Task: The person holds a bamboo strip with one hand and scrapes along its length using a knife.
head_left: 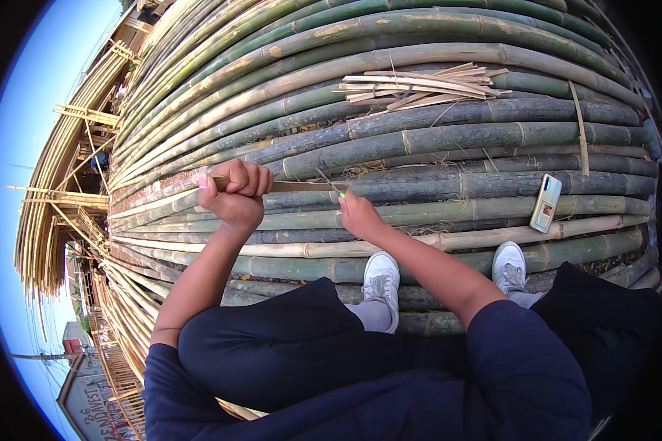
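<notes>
My left hand [239,195] is closed in a fist around a flat bamboo strip [305,187], whose short end sticks out past the thumb. The strip runs level to the right, toward my other hand. There my right hand [359,216] is wrapped round a knife with a bit of bright green at its handle [341,195]. Its thin blade [326,178] slants up and to the left, crossing the strip near its right end. My fingers hide most of the knife's handle. Both hands are above a bed of laid bamboo poles [412,214].
A bundle of split bamboo strips [423,87] lies on the poles farther off. To the right are a single upright-lying strip [580,128] and a light-coloured phone [546,203]. My white shoes [381,283] rest on the poles. Racked bamboo [73,162] stands at far left.
</notes>
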